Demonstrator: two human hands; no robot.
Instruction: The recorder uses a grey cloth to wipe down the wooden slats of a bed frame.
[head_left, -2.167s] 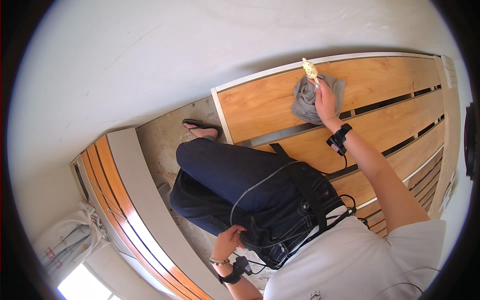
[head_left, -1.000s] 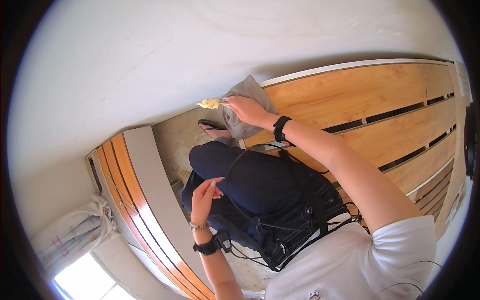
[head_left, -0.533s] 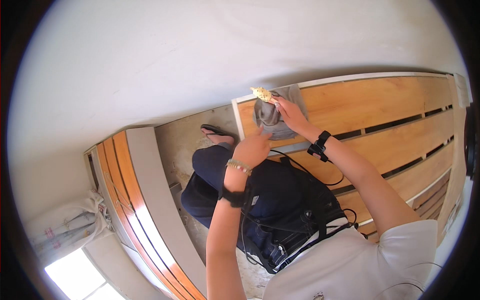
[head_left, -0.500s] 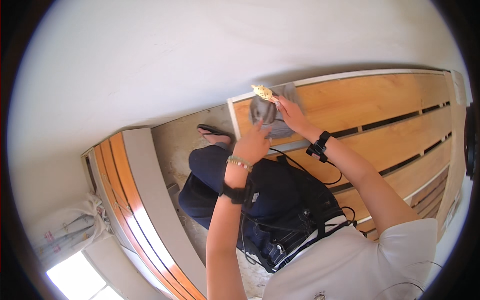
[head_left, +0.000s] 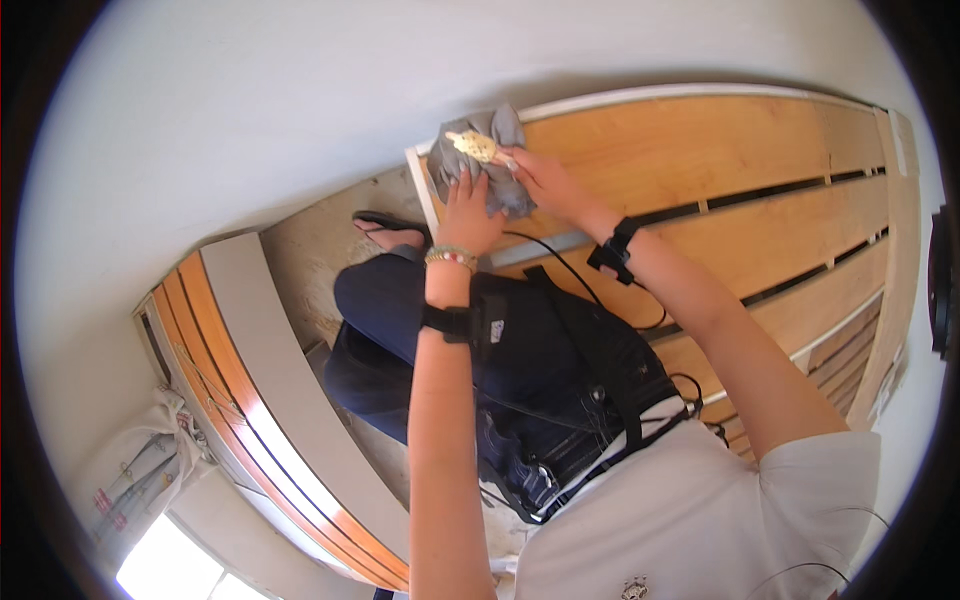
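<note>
In my right hand (head_left: 548,183) is a pale yellow, dark-speckled oblong thing (head_left: 474,147) on a thin reddish handle; its exact kind is unclear. The fingers are closed round the handle, and the speckled end points left above a crumpled grey cloth (head_left: 508,127). My left hand (head_left: 473,214) rests palm down on the cloth's near side, fingers stretched forward and apart. Both lie over the left end of a slatted wooden bed base (head_left: 680,150). What the cloth covers, if anything, is hidden.
The white wall (head_left: 300,110) runs along the far side. Left of my legs (head_left: 400,300) stands a wooden slatted piece with a grey side panel (head_left: 290,330). A black cable (head_left: 572,268) loops beside my lap. A sandalled foot (head_left: 388,230) rests on the concrete floor.
My left hand has come down onto the cloth, its fingers now spread. The right hand still holds the speckled thing, now lower over the cloth. The whole view has shifted slightly.
</note>
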